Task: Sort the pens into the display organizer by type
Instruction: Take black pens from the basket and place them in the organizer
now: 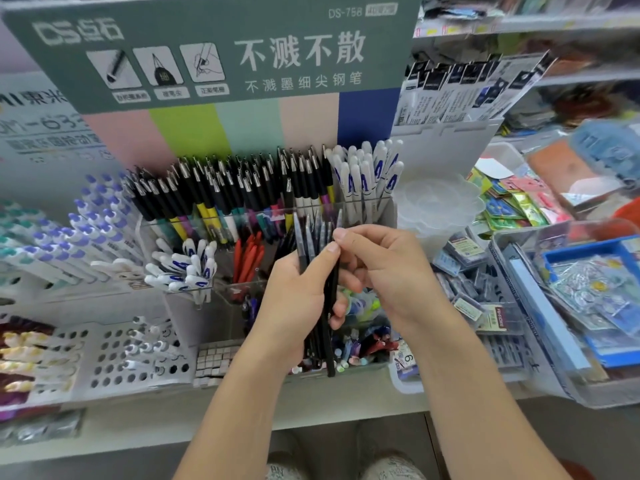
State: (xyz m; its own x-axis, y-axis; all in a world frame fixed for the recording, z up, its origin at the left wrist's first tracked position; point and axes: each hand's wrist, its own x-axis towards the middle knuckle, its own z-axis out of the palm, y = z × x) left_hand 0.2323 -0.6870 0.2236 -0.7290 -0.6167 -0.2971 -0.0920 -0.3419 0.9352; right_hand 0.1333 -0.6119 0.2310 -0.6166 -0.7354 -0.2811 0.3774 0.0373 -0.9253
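— Where do we stand with the black pens (pixel 320 271)?

— We hold a bundle of them in our left hand (pixel 298 299), fingers wrapped round the barrels. They stand nearly upright, silver clips at the top, tips pointing down toward the front bins of the clear display organizer (pixel 381 216).

— And our right hand (pixel 377 271)?

— It sits just right of the bundle, touching it. Thumb and forefinger pinch the upper part of one pen at the bundle's right edge; the other fingers curl loosely beneath.

— So which way does that pen come out?

— Along its own long axis, we judge: up and slightly rightward, clear of the left thumb (pixel 325 261) lying across the bundle.

— Where would it go?

— Probably the back row of black clip pens (pixel 242 181), straight ahead beyond both hands. The red pens (pixel 247 254) and white capped pens (pixel 367 171) fill their own compartments.

— Which hand is nearer that row?

— The right; both wrists are raised, palms facing each other.
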